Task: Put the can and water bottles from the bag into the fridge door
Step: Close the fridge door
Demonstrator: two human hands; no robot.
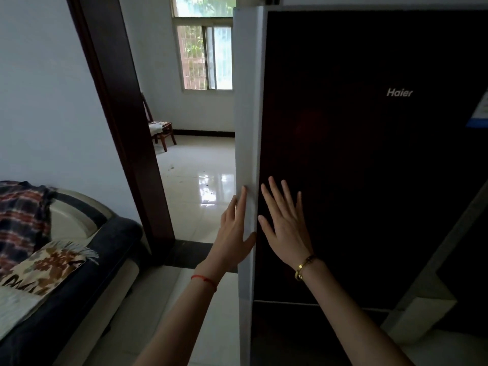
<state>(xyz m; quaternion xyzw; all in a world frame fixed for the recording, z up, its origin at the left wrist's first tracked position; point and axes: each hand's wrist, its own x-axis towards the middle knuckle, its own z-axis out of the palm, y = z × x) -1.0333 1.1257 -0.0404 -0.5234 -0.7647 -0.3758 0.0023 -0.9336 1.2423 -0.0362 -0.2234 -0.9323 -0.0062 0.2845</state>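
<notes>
The dark, glossy fridge door point(369, 154) fills the right half of the head view, with a pale grey side edge point(247, 128) facing me. My right hand point(286, 223) lies flat on the dark front near that edge, fingers spread, holding nothing. My left hand point(236, 231) rests against the grey side edge, fingers straight and thumb on the corner. A gold bracelet is on my right wrist, a red string on my left. No bag, can or water bottle is in view.
A sofa point(87, 260) with a patterned blanket and cushion stands at the lower left. A dark wooden door frame point(124, 128) leads to a tiled room with a wooden chair point(161, 128) and a barred window point(203, 56).
</notes>
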